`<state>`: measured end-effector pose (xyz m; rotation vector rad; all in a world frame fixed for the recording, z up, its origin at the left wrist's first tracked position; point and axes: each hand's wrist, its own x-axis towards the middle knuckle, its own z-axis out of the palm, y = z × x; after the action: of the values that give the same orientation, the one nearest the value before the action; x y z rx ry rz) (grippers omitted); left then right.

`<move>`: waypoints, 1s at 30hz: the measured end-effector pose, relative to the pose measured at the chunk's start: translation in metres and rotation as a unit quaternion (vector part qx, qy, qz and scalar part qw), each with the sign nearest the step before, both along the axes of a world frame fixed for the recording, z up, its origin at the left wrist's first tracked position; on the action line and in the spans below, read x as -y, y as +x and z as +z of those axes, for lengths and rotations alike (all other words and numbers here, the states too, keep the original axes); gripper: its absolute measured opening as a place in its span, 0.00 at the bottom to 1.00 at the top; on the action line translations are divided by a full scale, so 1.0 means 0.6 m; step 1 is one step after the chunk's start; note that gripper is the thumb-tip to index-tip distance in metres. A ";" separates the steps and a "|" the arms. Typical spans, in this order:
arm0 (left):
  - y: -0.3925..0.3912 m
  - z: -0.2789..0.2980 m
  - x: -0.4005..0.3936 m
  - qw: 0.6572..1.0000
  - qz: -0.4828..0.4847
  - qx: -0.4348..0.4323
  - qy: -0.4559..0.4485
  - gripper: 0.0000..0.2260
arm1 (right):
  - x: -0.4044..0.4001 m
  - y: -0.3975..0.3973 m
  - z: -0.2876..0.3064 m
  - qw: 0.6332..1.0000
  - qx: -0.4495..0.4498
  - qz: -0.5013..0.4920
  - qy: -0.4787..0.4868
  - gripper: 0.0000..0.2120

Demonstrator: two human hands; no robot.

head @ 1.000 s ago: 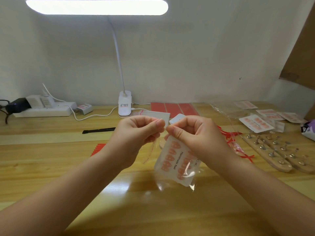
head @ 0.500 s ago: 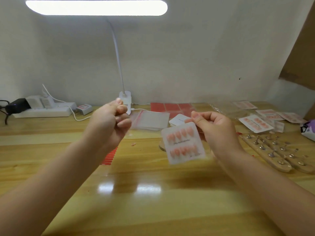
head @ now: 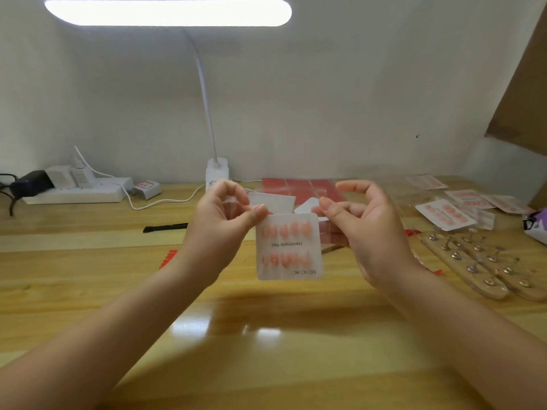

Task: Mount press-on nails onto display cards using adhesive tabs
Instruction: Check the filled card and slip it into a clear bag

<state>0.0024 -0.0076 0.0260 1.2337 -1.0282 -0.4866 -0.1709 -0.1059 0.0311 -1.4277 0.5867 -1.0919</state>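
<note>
A white display card (head: 288, 247) with two rows of pink press-on nails and upside-down print hangs upright above the wooden desk (head: 88, 276), inside a clear sleeve. My left hand (head: 225, 229) pinches its top left corner between thumb and forefinger. My right hand (head: 373, 232) is at the top right corner, thumb and curled fingers closing on the sleeve's clear edge; the contact is blurred.
A lamp base (head: 217, 173) and red adhesive tab sheets (head: 299, 187) sit behind the hands. Finished cards (head: 444, 214) and wooden nail stands (head: 473, 261) lie at the right. A power strip (head: 77, 192), a black tool (head: 165, 227) and a red strip (head: 168, 258) lie at the left.
My left hand came back from the left and took the card's top left corner. The card, held by the right hand alone half a second ago, now hangs upright between both hands.
</note>
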 end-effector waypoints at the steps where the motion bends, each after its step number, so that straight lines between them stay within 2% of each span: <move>1: -0.001 0.002 -0.002 1.000 -0.005 0.022 -0.002 0.07 | 0.001 -0.002 0.001 0.999 -0.004 -0.001 -0.031 0.10; 4: -0.003 0.006 -0.004 0.996 -0.007 0.085 0.001 0.07 | 0.004 -0.005 0.003 0.994 -0.027 0.019 -0.101 0.06; 7: 0.001 0.005 -0.004 0.993 0.008 0.121 -0.003 0.09 | 0.008 -0.009 0.007 0.990 -0.061 0.047 -0.119 0.07; 11: 0.002 0.009 -0.006 0.995 0.004 0.099 -0.014 0.09 | 0.009 -0.020 0.018 0.988 -0.070 0.061 -0.122 0.11; 19: 0.007 0.007 -0.003 0.993 0.040 0.111 0.010 0.07 | 0.008 -0.019 0.017 0.973 -0.107 -0.012 -0.202 0.10; 25: 0.004 0.007 -0.005 0.964 0.107 0.245 0.000 0.09 | 0.011 -0.015 0.004 0.946 -0.166 -0.058 -0.271 0.08; 30: -0.001 0.009 -0.008 0.926 0.148 0.346 -0.016 0.03 | 0.011 -0.015 0.002 0.926 -0.190 -0.070 -0.319 0.02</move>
<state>0.0016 -0.0027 0.0311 1.5426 -1.3928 0.2304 -0.1797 -0.1126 0.0325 -2.2279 0.6410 -1.1836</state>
